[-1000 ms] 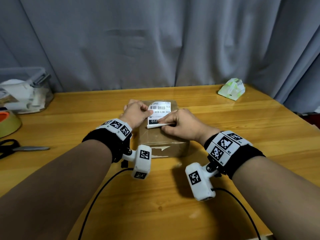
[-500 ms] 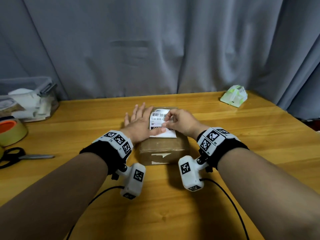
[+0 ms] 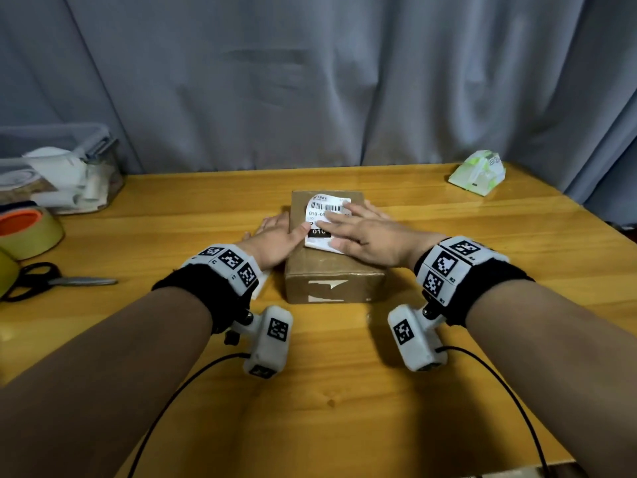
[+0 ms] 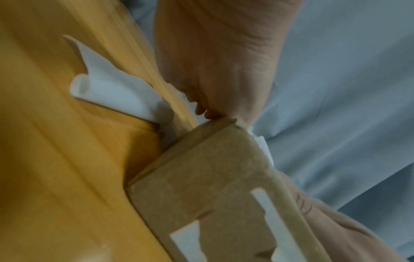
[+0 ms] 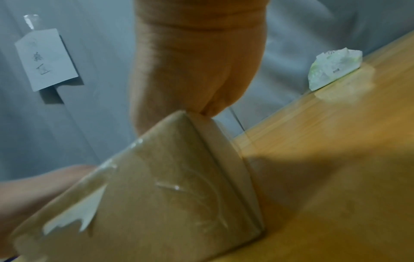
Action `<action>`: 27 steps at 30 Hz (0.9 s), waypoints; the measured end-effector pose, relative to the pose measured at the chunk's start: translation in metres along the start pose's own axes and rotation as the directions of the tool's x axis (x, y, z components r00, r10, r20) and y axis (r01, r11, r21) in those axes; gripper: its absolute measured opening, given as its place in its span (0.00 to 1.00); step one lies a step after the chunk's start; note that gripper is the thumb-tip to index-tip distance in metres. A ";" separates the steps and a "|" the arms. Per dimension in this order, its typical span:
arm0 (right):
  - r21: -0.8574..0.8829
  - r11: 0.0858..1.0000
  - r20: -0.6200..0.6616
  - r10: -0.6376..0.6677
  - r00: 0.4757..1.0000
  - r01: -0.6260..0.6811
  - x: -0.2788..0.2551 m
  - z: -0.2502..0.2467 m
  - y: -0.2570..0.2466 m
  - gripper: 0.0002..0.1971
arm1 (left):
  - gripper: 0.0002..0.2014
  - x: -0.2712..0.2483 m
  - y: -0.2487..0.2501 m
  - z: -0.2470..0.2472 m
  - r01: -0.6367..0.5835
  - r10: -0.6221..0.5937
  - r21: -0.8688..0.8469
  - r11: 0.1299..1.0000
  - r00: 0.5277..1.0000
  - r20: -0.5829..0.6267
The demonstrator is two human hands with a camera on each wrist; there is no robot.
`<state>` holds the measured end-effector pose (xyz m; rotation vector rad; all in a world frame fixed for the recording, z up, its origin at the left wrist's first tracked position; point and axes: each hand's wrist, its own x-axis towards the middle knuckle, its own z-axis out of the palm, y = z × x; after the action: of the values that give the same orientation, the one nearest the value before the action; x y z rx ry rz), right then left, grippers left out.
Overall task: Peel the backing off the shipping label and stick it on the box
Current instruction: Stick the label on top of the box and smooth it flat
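A brown cardboard box [image 3: 327, 270] sits mid-table. On its top lies the white shipping label [image 3: 322, 210], barcode end far and slightly lifted. My right hand [image 3: 358, 229] lies flat on the label with fingers spread and straight. My left hand [image 3: 275, 236] rests against the box's left side, its thumb touching the label's left edge. In the left wrist view the curled white backing [image 4: 107, 88] lies loose on the table beside the box [image 4: 201, 195]. The right wrist view shows the box's taped front [image 5: 156, 195] under my right hand [image 5: 197, 62].
At the left stand a clear plastic bin [image 3: 58, 170] of papers, tape rolls [image 3: 31, 232] and scissors [image 3: 51, 281]. A green-white tissue pack [image 3: 477, 175] lies at the far right. Camera cables trail over the near table. A grey curtain hangs behind.
The right hand stopped pinching the label's near edge and now lies flat across it. The left hand slid off the box top to its left side, thumb staying on the label.
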<state>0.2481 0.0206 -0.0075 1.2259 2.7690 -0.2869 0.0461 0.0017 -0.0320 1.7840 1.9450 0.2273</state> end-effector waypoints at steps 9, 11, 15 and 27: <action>-0.011 0.999 0.223 0.050 0.974 -0.048 -0.020 -0.002 -0.021 0.32 | 0.53 0.027 -0.009 0.016 0.062 -0.066 -0.090 0.994 0.997 -0.050; -0.008 0.999 0.222 0.032 0.975 -0.031 -0.024 -0.002 -0.024 0.33 | 0.49 0.013 -0.001 0.010 0.063 -0.070 -0.092 0.994 0.995 -0.070; -0.034 0.999 0.190 0.004 0.982 0.002 -0.033 -0.004 -0.023 0.36 | 0.33 -0.018 0.017 -0.003 0.003 0.003 0.030 1.000 0.975 -0.223; -0.034 0.997 0.089 0.075 0.993 -0.072 -0.011 0.003 -0.033 0.59 | 0.22 -0.032 -0.005 -0.005 -0.171 0.156 -0.060 0.983 0.967 -0.200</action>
<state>0.2310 -0.0093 -0.0041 1.2715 2.6358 -0.2856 0.0406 -0.0287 -0.0226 1.9350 1.8895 0.5439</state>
